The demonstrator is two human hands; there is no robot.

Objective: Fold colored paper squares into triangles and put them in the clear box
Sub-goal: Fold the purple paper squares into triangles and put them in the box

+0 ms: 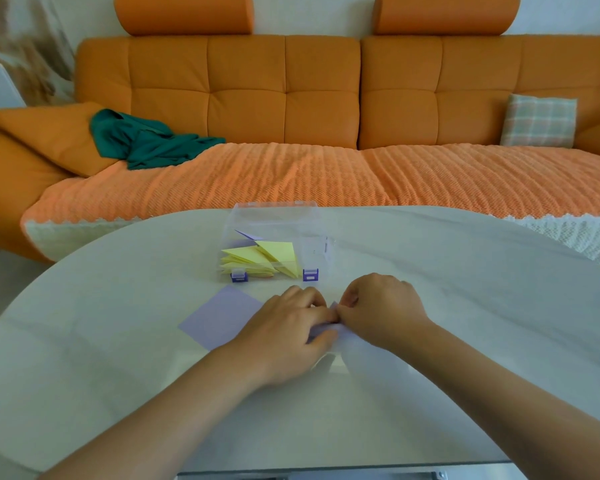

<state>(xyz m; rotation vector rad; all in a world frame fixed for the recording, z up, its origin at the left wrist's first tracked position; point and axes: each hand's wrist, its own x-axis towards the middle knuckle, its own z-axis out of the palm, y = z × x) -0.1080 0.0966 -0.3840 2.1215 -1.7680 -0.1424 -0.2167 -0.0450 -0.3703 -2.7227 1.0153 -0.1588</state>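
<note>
A lilac paper lies folded on the white table, and both hands pinch its top corner together. My left hand presses on its left part with thumb and fingers. My right hand grips the tip from the right. A flat lilac paper square rests just left of my left hand. Behind the hands stands the clear box with its lid up, holding several yellow folded triangles and a lilac triangle.
The round white table curves away toward an orange sofa. A green cloth and a checked cushion lie on the sofa. The box has two purple clasps on its near side.
</note>
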